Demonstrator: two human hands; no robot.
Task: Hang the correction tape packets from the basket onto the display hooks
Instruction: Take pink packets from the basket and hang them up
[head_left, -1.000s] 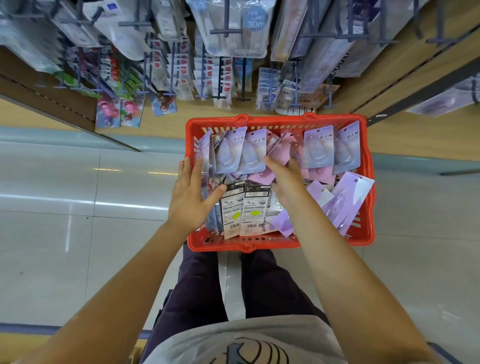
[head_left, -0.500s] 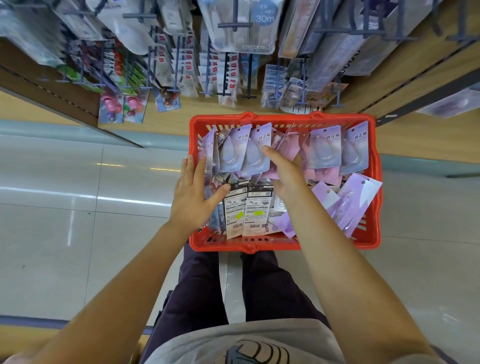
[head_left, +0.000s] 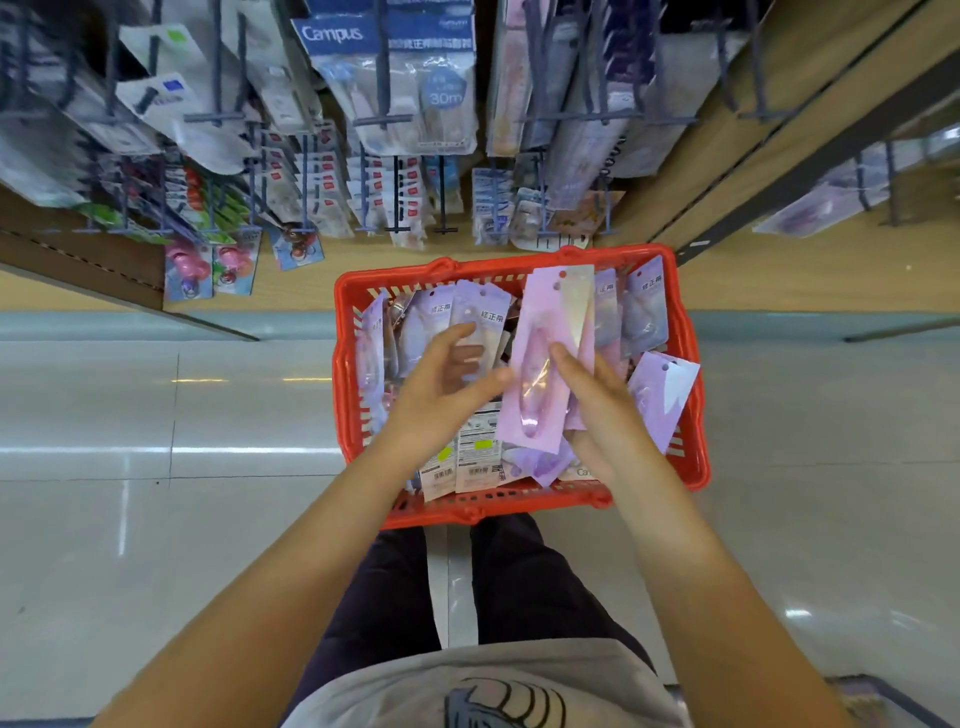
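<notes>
Item: pink packet (head_left: 545, 364), lifted above the red basket (head_left: 519, 501), pinched by the right hand (head_left: 597, 410); left hand (head_left: 441, 384) spread wide beside it (holding nothing). Risk noted: slippage is judged likely from the glossy film, or the punched hole may be missed at the display hooks (head_left: 395, 228).

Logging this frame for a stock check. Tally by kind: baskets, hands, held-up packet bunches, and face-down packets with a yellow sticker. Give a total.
Red basket: 1
Hands: 2, the left hand and the right hand
Pink packet bunch held up by the right hand: 1, number inside unclear
Face-down stickered packets: 2
Total: 6
</notes>
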